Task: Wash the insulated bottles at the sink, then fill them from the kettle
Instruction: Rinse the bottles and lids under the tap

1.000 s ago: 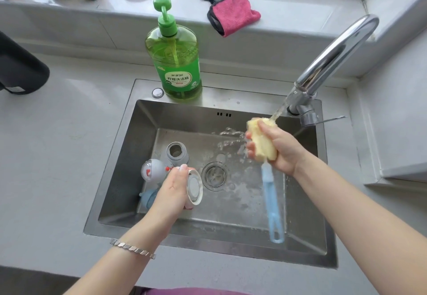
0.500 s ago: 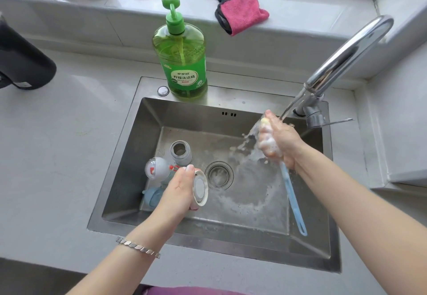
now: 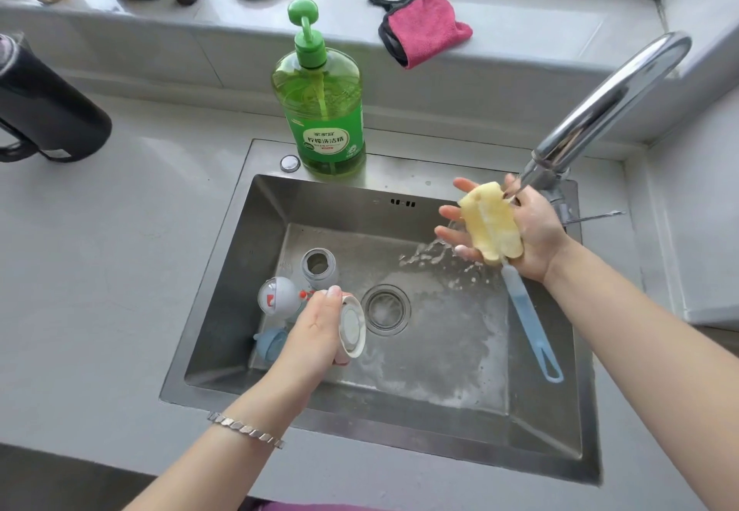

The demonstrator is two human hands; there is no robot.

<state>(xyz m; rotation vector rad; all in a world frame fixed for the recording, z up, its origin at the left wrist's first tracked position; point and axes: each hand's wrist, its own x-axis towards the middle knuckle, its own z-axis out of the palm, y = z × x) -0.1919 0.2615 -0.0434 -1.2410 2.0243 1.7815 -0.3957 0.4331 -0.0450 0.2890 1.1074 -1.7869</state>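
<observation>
A: Item 1, the bottle?
B: Grey bottle body [image 3: 318, 266], upright, mouth open, on the left part of the sink [image 3: 248, 270] floor. Domed grey lid [image 3: 276, 296] just beside it, nearer. Bluish part [image 3: 272, 344] nearer still, half hidden. All smooth, hard, rounded; steel or plastic, can't tell.
A: Hands?
B: Left hand [image 3: 316, 326]: fingers curled round the rim of white cap [image 3: 352, 326], a shallow disc w/ grey inset, held on edge beside drain [image 3: 386, 310]. Right hand [image 3: 536, 226]: fingers straight and spread, palm up under faucet [image 3: 600, 110]. Sponge brush [image 3: 490, 222] just lies across the palm, not gripped. Yellow foam head, porous, soaked; thin blue plastic handle hangs nearward.
A: Risks?
B: Loose brush + wet foam + stream hitting it: prob. slides off the palm into the basin. Cap is wet and glossy, could slip from the fingers. Water splashes off the hand, so suds on the sink floor may get into the open bottle.
A: Surrounds?
B: Green soap pump bottle [image 3: 320, 110] on far rim, translucent. Pink cloth [image 3: 424, 26], fluffy, on far ledge. Black vessel w/ handle [image 3: 44, 110] far left on counter; kettle or flask, can't tell.
</observation>
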